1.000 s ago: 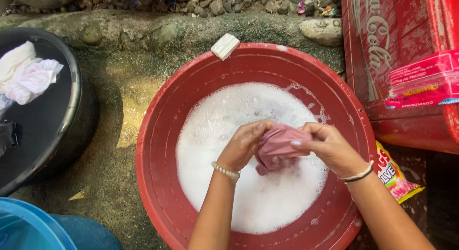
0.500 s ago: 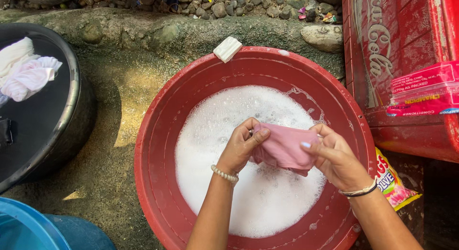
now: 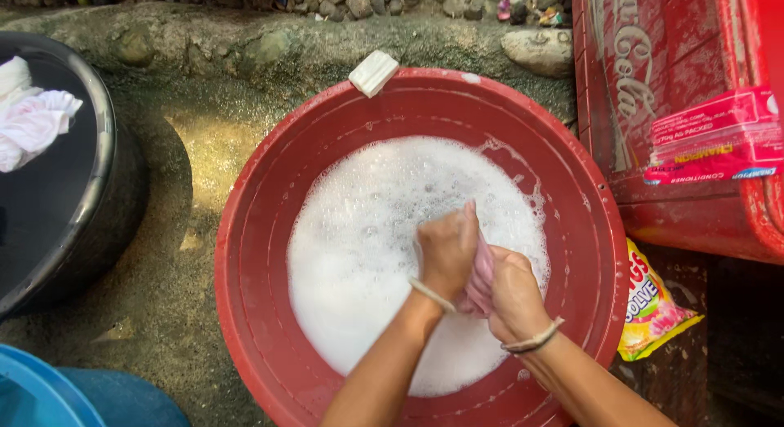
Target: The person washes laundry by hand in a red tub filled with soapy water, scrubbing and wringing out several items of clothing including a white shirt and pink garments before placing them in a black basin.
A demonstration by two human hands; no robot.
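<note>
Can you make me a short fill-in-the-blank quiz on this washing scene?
1. Both hands squeeze a pink cloth over a ____ basin.
2. The basin holds white ____.
3. A white soap bar sits on the basin's ____.
4. The tub at the left is ____.

Missing words: red; foam; rim; black

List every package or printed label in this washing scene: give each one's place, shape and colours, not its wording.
Pink packet: flat rectangle, pink and white, lying on the red crate at right.
Yellow sachet: crumpled, yellow, pink and green, on the ground right of the red basin.
Red crate: boxy, white script lettering on its side.
</note>
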